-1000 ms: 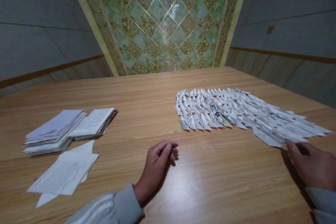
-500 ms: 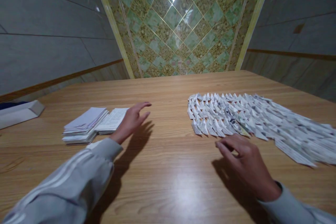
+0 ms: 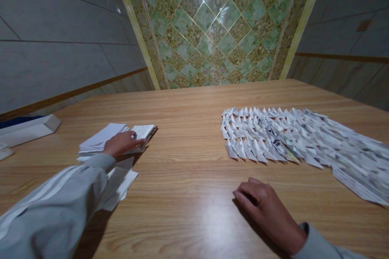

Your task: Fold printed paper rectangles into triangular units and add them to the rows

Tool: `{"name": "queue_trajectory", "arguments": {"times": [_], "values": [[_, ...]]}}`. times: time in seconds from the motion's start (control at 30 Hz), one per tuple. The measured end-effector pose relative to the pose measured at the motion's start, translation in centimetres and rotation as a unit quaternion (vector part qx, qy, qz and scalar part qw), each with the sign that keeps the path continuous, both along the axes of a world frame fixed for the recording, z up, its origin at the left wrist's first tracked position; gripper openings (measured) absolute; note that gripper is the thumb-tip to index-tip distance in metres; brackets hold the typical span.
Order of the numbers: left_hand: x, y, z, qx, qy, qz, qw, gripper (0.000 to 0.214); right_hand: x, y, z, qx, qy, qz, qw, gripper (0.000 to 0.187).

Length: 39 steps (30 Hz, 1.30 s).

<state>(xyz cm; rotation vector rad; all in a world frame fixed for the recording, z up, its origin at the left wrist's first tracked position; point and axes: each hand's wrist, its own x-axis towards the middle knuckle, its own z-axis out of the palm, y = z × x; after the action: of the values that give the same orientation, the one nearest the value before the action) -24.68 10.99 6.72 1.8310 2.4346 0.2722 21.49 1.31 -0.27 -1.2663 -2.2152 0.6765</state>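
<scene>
Reaching with the fingers (image 3: 139, 142) of the left hand (image 3: 120, 144) over the printed stack (image 3: 144, 130), with a slight gap showing between thumb and index. Cannot tell whether pinching the top sheet, pressing on it or only hovering above it. Just left of those fingers, partly covered by the hand: a second stack (image 3: 105, 134) with a plain pale top sheet. On the near side of the same fingers: loose sheets (image 3: 123, 184), partly hidden by the left sleeve (image 3: 69, 202). Farther out to their left: a white box (image 3: 33, 129).

Over on the right hand (image 3: 267, 208), fingers curled in narrow, with nothing visible in them, low over the table (image 3: 188, 210). Beyond those right fingers, apart from them: rows of folded papers (image 3: 258, 133), spreading off to the right.

Just changed: half a second ago, hanging open on the right side of the printed stack with the left; now across it. Drawn back from the front row with the right. Judging by that, turned from the folded papers to the flat ones, with the left doing the work and the right idle.
</scene>
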Motion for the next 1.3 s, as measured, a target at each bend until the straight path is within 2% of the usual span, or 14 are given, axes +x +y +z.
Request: {"name": "queue_trajectory", "arguments": {"times": [0.1,0.27,0.43,0.57,0.63,0.73,0.83,0.97,1.03,1.1,1.23,1.3], "values": [[-0.2,0.4,0.4,-0.062,0.038,0.035,0.997,0.033,0.0,0.0,0.0,-0.007,0.002,0.0,1.0,0.034],[0.8,-0.2,1.4,-0.089,0.079,0.04,0.992,0.034,-0.1,-0.1,0.1,-0.004,-0.002,0.007,1.0,0.035],[2.6,-1.4,2.5,-0.08,0.119,0.03,0.989,0.033,-0.2,0.0,0.3,0.004,-0.002,0.002,1.0,0.033],[6.0,-2.7,3.7,-0.05,0.165,0.023,0.985,0.029,-0.2,0.0,0.4,0.009,0.007,0.005,1.0,0.03],[8.8,-3.6,4.1,-0.042,0.179,-0.022,0.983,0.034,-0.1,0.0,0.4,0.011,0.019,0.008,1.0,0.025],[13.8,-5.6,4.1,-0.043,0.181,-0.113,0.976,0.028,-0.1,-0.1,0.3,0.03,0.045,0.014,0.998,0.014],[18.8,-8.1,3.2,-0.062,0.157,-0.213,0.962,0.019,-0.1,-0.3,0.3,0.078,0.072,0.029,0.994,0.036],[23.6,-11.5,0.6,-0.065,0.101,-0.308,0.944,0.018,-0.4,-1.0,0.5,0.127,0.044,0.068,0.989,0.075],[25.3,-12.9,-0.7,-0.046,0.057,-0.342,0.937,0.019,-0.6,-1.3,0.7,0.131,0.007,0.098,0.986,0.081],[26.5,-13.8,-1.7,-0.031,0.028,-0.347,0.937,0.019,-0.8,-1.6,0.9,0.123,-0.022,0.121,0.985,0.069],[27.0,-14.3,-1.8,-0.045,-0.03,-0.358,0.932,0.019,-0.6,-1.3,0.9,0.118,-0.063,0.134,0.982,0.015],[26.1,-14.3,-1.3,-0.065,-0.072,-0.387,0.917,0.021,0.0,-0.9,0.7,0.124,-0.066,0.133,0.981,0.009]]}}
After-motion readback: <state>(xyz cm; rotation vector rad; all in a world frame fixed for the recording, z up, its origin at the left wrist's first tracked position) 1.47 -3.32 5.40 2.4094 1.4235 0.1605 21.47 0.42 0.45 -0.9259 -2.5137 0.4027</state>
